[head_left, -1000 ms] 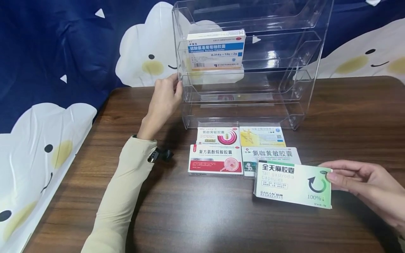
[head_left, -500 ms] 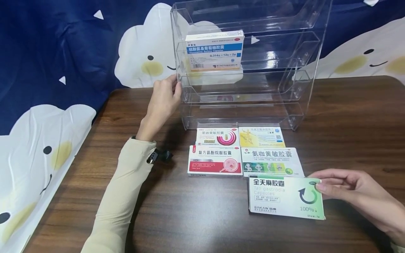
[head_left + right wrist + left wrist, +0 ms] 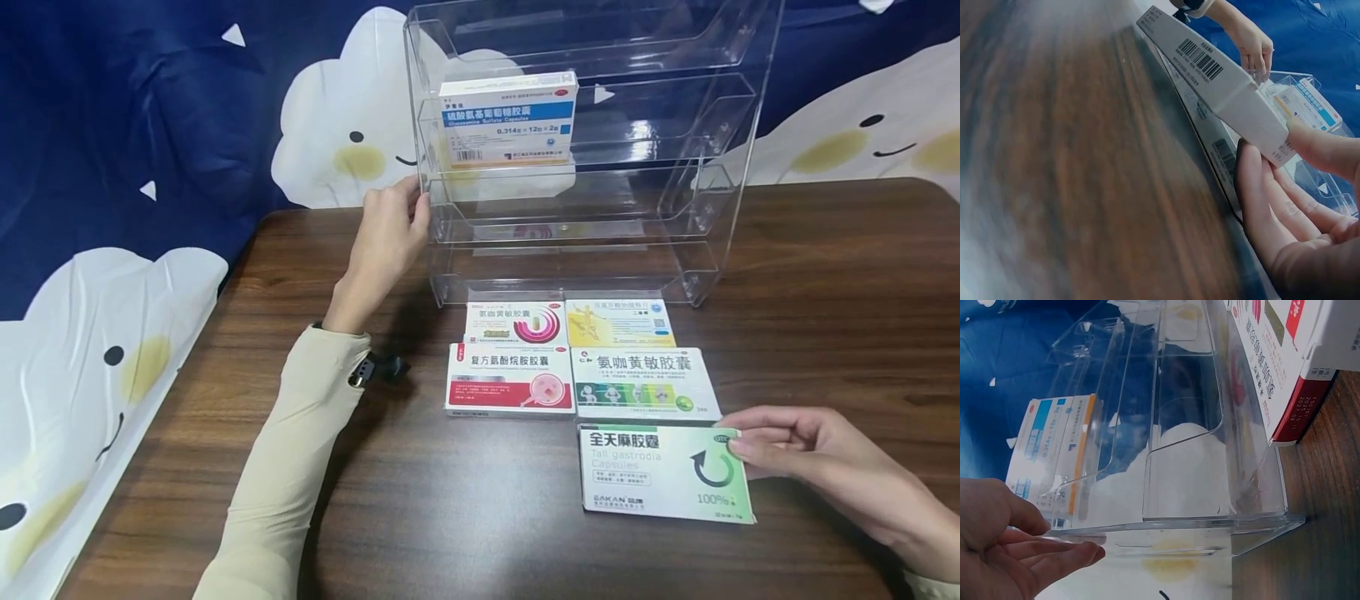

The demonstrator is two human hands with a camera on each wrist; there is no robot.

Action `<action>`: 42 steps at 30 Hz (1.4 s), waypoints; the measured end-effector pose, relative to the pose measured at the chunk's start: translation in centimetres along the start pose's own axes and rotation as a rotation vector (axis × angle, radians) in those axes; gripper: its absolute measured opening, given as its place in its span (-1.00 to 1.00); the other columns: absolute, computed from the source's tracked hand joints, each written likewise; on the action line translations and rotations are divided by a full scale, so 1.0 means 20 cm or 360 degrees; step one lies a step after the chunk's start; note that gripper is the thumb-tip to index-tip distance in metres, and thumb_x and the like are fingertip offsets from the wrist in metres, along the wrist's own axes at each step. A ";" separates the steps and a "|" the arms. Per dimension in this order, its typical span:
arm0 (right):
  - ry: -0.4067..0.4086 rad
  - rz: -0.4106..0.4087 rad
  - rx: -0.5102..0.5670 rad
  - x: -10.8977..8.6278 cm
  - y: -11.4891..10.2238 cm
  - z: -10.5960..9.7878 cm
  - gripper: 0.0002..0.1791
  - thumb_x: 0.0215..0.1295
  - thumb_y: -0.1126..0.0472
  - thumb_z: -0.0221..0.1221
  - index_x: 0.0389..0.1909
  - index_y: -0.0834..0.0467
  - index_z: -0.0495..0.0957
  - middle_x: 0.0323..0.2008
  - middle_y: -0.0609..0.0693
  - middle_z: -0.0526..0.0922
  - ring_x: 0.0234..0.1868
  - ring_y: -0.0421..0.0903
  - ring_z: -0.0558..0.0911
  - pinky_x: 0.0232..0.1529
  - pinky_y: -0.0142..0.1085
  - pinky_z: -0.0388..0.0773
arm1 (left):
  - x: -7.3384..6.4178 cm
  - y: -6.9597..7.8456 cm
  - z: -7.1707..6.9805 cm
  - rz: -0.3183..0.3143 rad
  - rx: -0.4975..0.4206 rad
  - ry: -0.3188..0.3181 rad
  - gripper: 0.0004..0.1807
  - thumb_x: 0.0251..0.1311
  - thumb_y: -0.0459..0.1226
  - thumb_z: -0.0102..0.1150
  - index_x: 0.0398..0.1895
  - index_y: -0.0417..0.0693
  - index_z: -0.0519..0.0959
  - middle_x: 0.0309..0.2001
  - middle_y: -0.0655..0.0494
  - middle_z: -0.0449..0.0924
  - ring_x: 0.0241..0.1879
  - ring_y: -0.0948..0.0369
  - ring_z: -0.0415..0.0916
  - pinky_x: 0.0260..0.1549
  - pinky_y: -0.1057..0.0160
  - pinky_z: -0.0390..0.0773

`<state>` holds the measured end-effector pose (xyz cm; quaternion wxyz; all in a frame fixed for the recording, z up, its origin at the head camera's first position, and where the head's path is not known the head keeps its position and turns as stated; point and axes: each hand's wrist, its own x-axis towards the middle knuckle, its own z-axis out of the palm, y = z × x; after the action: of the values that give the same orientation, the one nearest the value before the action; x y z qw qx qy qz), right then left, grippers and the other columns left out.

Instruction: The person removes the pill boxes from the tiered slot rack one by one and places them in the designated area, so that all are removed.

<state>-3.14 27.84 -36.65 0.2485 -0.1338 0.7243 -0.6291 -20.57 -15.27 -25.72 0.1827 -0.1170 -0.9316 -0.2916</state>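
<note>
My right hand (image 3: 825, 458) pinches the right end of a white-and-green medicine box (image 3: 660, 475) between thumb and fingers. In the right wrist view the box (image 3: 1200, 69) is tilted, its barcode edge towards the camera, close over the table. With thumb and fingers, my left hand (image 3: 392, 221) grips the left side panel of a clear tiered display rack (image 3: 645, 192). The left wrist view has the thumb and fingers on either side of that panel's edge. A blue-and-white medicine box (image 3: 510, 125) stands at the left of one rack tier.
In front of the rack, several medicine boxes lie flat in two rows: a pink-ringed box (image 3: 516, 323), a yellow box (image 3: 621, 323), a red-and-white box (image 3: 510, 379) and a white box with a green strip (image 3: 645, 383). Behind the wooden table (image 3: 450, 517) hangs a blue cloud-patterned curtain (image 3: 187, 108).
My right hand has brought the white-and-green medicine box left and nearer to me, uncovering the white box with the green strip. My left hand keeps its place on the rack.
</note>
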 end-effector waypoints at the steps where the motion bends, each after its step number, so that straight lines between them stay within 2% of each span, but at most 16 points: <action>1: 0.0008 0.0033 -0.0011 0.00 0.00 0.00 -0.54 0.39 0.51 -0.08 0.02 -0.02 0.62 -0.15 0.08 0.73 -0.16 -0.03 0.71 -0.16 -0.28 0.65 | 0.00 0.00 0.00 0.0000 -0.0001 0.0000 -0.68 0.37 -0.39 -0.07 0.05 -0.41 0.54 -0.04 -0.25 0.62 -0.03 0.05 0.62 -0.06 0.20 0.62; 9: 0.0053 0.0155 0.0004 0.01 -0.01 0.01 -0.61 0.43 0.43 -0.06 -0.01 -0.03 0.62 -0.15 0.03 0.73 -0.14 -0.05 0.71 -0.16 -0.25 0.66 | 0.00 0.00 0.00 0.0005 -0.0029 -0.0006 -0.68 0.37 -0.39 -0.08 0.05 -0.42 0.54 -0.03 -0.26 0.61 0.00 0.03 0.61 -0.04 0.20 0.61; 14: 0.0146 0.0226 -0.0042 0.02 -0.01 0.02 -0.74 0.42 0.39 -0.01 0.02 0.29 0.56 -0.17 0.00 0.74 -0.16 -0.07 0.71 -0.18 -0.23 0.67 | 0.00 0.00 0.00 0.0017 -0.0032 0.0003 -0.68 0.36 -0.40 -0.08 0.03 -0.43 0.55 -0.04 -0.27 0.61 -0.01 0.03 0.61 -0.04 0.19 0.61; 17: 0.0210 0.0270 -0.0077 0.02 -0.01 0.03 -0.72 0.42 0.35 0.02 0.03 0.44 0.51 -0.16 -0.01 0.73 -0.16 -0.09 0.71 -0.18 -0.18 0.67 | 0.00 0.00 0.00 0.0016 -0.0033 0.0003 -0.68 0.36 -0.40 -0.08 0.04 -0.44 0.54 -0.03 -0.27 0.61 0.00 0.03 0.60 -0.02 0.20 0.60; 21: 0.0299 0.0301 -0.0090 0.01 -0.02 0.02 -0.72 0.46 0.31 0.00 0.02 0.40 0.53 -0.16 0.00 0.72 -0.16 -0.09 0.71 -0.17 -0.16 0.66 | -0.01 0.00 0.00 0.0008 -0.0033 -0.0001 -0.68 0.36 -0.40 -0.07 0.04 -0.43 0.54 -0.02 -0.27 0.60 0.02 0.03 0.59 0.00 0.21 0.59; 28: 0.0372 0.0285 -0.0139 0.00 -0.03 0.01 -0.68 0.47 0.28 -0.01 0.03 0.47 0.47 -0.18 0.12 0.71 -0.16 -0.05 0.71 -0.16 -0.17 0.65 | -0.01 0.00 0.00 0.0000 -0.0029 -0.0006 -0.68 0.36 -0.40 -0.08 0.05 -0.42 0.53 -0.02 -0.25 0.60 0.01 0.04 0.60 -0.01 0.21 0.59; 32: 0.0379 0.0243 -0.0122 -0.01 -0.04 0.01 -0.77 0.44 0.33 0.01 0.00 0.38 0.48 -0.19 0.12 0.72 -0.17 -0.01 0.72 -0.17 -0.16 0.65 | -0.01 0.00 0.00 -0.0014 -0.0021 -0.0005 -0.67 0.36 -0.39 -0.08 0.06 -0.42 0.53 -0.01 -0.25 0.60 0.00 0.05 0.61 -0.03 0.21 0.61; 35: 0.0376 0.0172 -0.0103 -0.01 -0.02 0.01 -0.81 0.40 0.40 0.03 0.00 0.29 0.40 -0.21 0.13 0.73 -0.22 0.05 0.73 -0.21 -0.14 0.65 | -0.01 0.00 0.00 -0.0006 -0.0026 0.0002 -0.67 0.37 -0.39 -0.08 0.06 -0.42 0.53 -0.01 -0.26 0.60 0.00 0.05 0.61 -0.03 0.21 0.61; 39: 0.0435 0.0189 -0.0192 0.00 -0.02 0.02 -0.66 0.35 0.39 0.11 0.08 0.31 0.28 -0.24 0.12 0.74 -0.28 0.08 0.74 -0.26 -0.14 0.66 | -0.01 0.00 0.00 0.0004 -0.0044 0.0005 -0.67 0.37 -0.40 -0.09 0.07 -0.44 0.52 0.00 -0.27 0.59 0.02 0.05 0.59 -0.02 0.21 0.60; 42: 0.0475 0.0249 -0.0301 0.02 -0.04 0.05 -0.58 0.33 0.33 0.17 0.11 0.39 0.29 -0.28 0.11 0.73 -0.32 0.03 0.74 -0.28 -0.16 0.67 | -0.01 0.00 0.00 0.0009 -0.0046 0.0003 -0.67 0.37 -0.39 -0.10 0.06 -0.44 0.52 0.00 -0.27 0.59 0.01 0.06 0.60 -0.03 0.21 0.60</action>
<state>-2.98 26.76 -36.08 0.1727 -0.0052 0.8172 -0.5498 -20.46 -15.26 -25.86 0.1827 -0.1219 -0.9268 -0.3045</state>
